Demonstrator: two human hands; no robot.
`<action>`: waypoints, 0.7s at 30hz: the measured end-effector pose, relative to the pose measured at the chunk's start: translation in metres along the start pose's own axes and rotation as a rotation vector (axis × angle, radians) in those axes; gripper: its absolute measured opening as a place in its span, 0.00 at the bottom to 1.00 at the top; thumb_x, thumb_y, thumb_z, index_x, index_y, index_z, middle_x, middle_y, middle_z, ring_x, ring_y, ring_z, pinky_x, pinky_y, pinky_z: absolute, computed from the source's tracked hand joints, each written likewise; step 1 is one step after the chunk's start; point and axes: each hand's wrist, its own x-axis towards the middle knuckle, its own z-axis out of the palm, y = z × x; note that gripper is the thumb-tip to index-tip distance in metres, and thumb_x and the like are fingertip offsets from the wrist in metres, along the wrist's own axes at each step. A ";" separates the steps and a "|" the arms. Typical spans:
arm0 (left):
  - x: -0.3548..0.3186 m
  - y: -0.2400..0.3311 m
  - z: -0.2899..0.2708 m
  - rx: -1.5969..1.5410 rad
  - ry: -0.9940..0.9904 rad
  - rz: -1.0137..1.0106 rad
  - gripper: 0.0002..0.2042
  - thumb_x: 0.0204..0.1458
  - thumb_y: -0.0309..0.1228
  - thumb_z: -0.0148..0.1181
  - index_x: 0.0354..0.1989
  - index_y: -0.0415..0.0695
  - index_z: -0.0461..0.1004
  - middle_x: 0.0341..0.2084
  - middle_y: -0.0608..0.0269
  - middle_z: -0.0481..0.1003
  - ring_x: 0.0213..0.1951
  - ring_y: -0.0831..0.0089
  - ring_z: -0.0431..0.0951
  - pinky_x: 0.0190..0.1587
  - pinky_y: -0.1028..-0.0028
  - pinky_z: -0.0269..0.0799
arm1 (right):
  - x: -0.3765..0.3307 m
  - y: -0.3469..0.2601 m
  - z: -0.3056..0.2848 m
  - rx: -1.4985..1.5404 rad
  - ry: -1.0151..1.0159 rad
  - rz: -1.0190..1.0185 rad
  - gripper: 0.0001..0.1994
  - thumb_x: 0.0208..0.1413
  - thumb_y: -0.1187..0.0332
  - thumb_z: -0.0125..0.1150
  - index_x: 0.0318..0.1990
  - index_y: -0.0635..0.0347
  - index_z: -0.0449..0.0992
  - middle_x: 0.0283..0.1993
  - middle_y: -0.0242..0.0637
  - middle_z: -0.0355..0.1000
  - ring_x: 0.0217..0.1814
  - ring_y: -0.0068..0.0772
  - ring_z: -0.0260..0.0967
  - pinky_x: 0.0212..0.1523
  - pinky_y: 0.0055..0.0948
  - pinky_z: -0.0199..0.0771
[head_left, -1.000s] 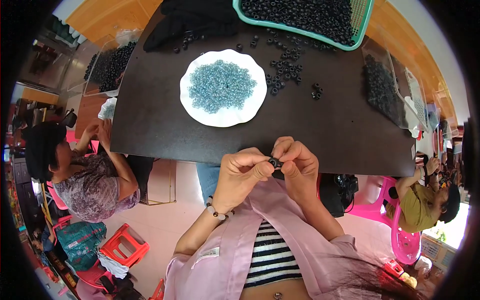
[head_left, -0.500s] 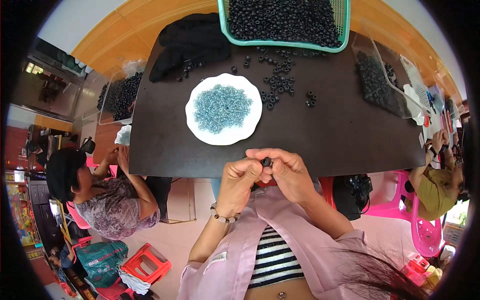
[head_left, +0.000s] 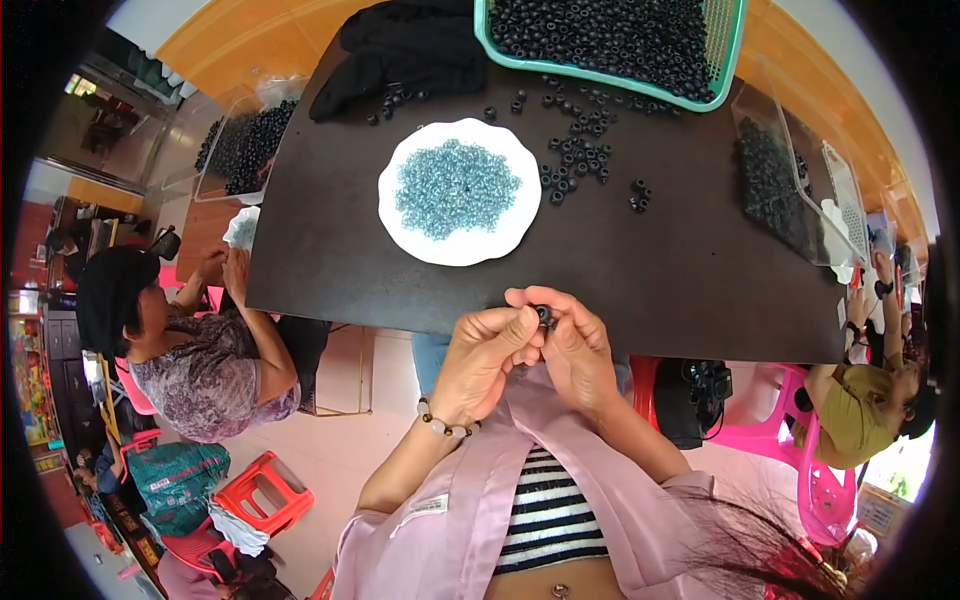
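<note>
Left grip point(head_left: 482, 360), a beaded bracelet point(head_left: 440, 427) at its wrist, pinches one side of a small black bead point(head_left: 543, 316); the right grip point(head_left: 580, 358) is closed on the other, the bead sitting between the two at the surface's point(head_left: 680, 270) near edge. Left beyond the grips lies a black cloth point(head_left: 405, 70), then a white scalloped plate point(head_left: 400, 232) of pale blue beads point(head_left: 458, 188), loose black beads point(head_left: 590, 152) ahead, a filled green basket point(head_left: 600, 79) behind them, and a clear box point(head_left: 815, 240) rightward.
</note>
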 end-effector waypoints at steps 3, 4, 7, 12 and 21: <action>0.002 -0.003 0.000 -0.034 -0.008 0.010 0.11 0.56 0.37 0.58 0.32 0.41 0.79 0.22 0.68 0.75 0.24 0.84 0.70 0.28 0.83 0.66 | 0.000 0.000 0.003 0.007 0.071 0.023 0.24 0.60 0.56 0.53 0.59 0.62 0.64 0.56 0.46 0.68 0.42 0.21 0.66 0.45 0.23 0.68; 0.002 -0.005 0.000 -0.050 -0.020 0.022 0.10 0.55 0.37 0.59 0.32 0.41 0.79 0.22 0.69 0.75 0.23 0.86 0.70 0.26 0.86 0.64 | 0.000 0.000 0.004 -0.002 0.099 -0.008 0.22 0.61 0.59 0.54 0.57 0.63 0.66 0.56 0.45 0.68 0.40 0.21 0.66 0.42 0.22 0.69; 0.002 -0.007 0.002 -0.046 -0.010 0.002 0.11 0.55 0.37 0.59 0.32 0.41 0.79 0.22 0.69 0.75 0.24 0.85 0.70 0.26 0.86 0.65 | -0.002 0.000 0.002 -0.045 0.140 -0.073 0.18 0.60 0.62 0.55 0.52 0.64 0.68 0.55 0.43 0.69 0.40 0.21 0.68 0.41 0.20 0.70; 0.003 -0.014 0.002 -0.151 -0.038 -0.026 0.12 0.56 0.37 0.58 0.32 0.40 0.78 0.24 0.68 0.76 0.24 0.84 0.71 0.27 0.85 0.67 | -0.001 0.002 -0.002 -0.208 0.189 -0.241 0.09 0.57 0.67 0.60 0.41 0.61 0.72 0.49 0.41 0.73 0.45 0.25 0.66 0.46 0.23 0.68; 0.000 -0.015 0.008 -0.287 -0.076 -0.118 0.11 0.56 0.37 0.57 0.33 0.41 0.77 0.25 0.68 0.76 0.25 0.83 0.72 0.30 0.83 0.69 | -0.003 -0.005 -0.011 -0.720 0.248 -0.509 0.06 0.50 0.68 0.65 0.32 0.57 0.76 0.39 0.32 0.75 0.45 0.31 0.56 0.50 0.30 0.57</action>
